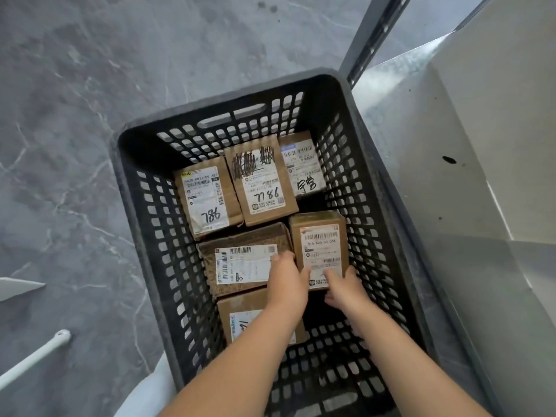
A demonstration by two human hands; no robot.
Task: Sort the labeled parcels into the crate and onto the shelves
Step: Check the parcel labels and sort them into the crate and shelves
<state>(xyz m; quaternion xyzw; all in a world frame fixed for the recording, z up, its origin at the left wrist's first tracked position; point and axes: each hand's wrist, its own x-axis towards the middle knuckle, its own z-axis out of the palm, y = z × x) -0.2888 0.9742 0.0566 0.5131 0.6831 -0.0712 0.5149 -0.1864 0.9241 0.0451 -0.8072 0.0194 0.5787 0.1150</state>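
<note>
A dark slotted plastic crate (141, 206) stands on the floor and holds several brown cardboard parcels with white labels. Both my hands reach into it. My left hand (287, 278) and my right hand (343, 288) grip the near end of a small upright parcel (320, 239) at the crate's right side. Left of it lies a flat parcel (240, 260). Three parcels line the far end: one marked 786 (207, 197), one marked 7786 (260, 179) and one with handwritten characters (301, 164). Another parcel (240, 314) lies partly under my left forearm.
A grey metal shelf (421, 176) with an upright post (373, 37) stands right of the crate. A pale cardboard box (496, 115) rests on it. Grey marbled floor (75, 115) spreads to the left. A white rod (33, 359) lies at the lower left.
</note>
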